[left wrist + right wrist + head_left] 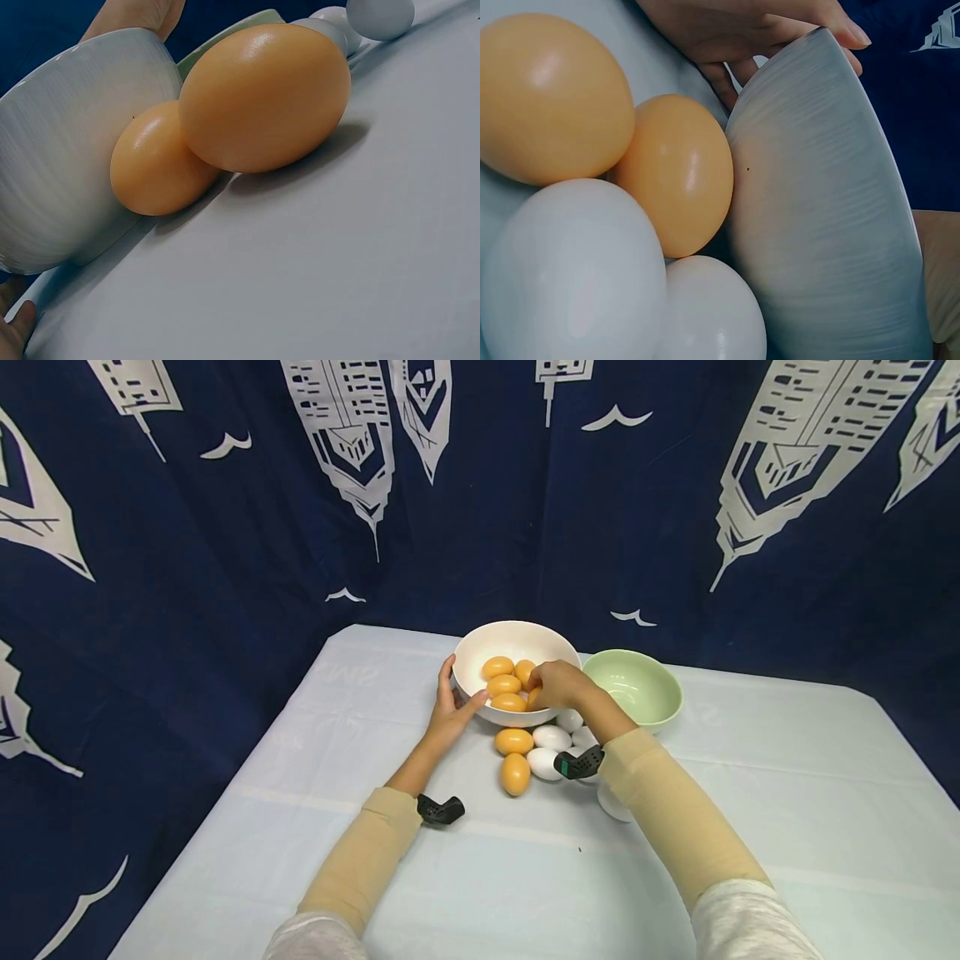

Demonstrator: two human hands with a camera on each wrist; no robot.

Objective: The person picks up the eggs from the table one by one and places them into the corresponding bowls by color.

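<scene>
A white bowl (517,633) stands toward the back of the table with several brown eggs (504,685) in it. My left hand (452,710) grips the bowl's left side, thumb over the rim and fingers along the outer wall. Over the bowl's right rim reaches my right hand (561,683), its fingers down inside and pinching a brown egg (534,697), partly hidden by them. In front of the bowl, two more brown eggs lie on the table, the nearer egg (266,97) larger in the left wrist view. Beside them are several white eggs (577,277).
A light green bowl (637,689) stands right of the white one, with only its bare inside showing. Another white egg (615,803) lies partly behind the right forearm. Behind the pale-covered table (480,877) hangs a dark blue patterned curtain (480,543).
</scene>
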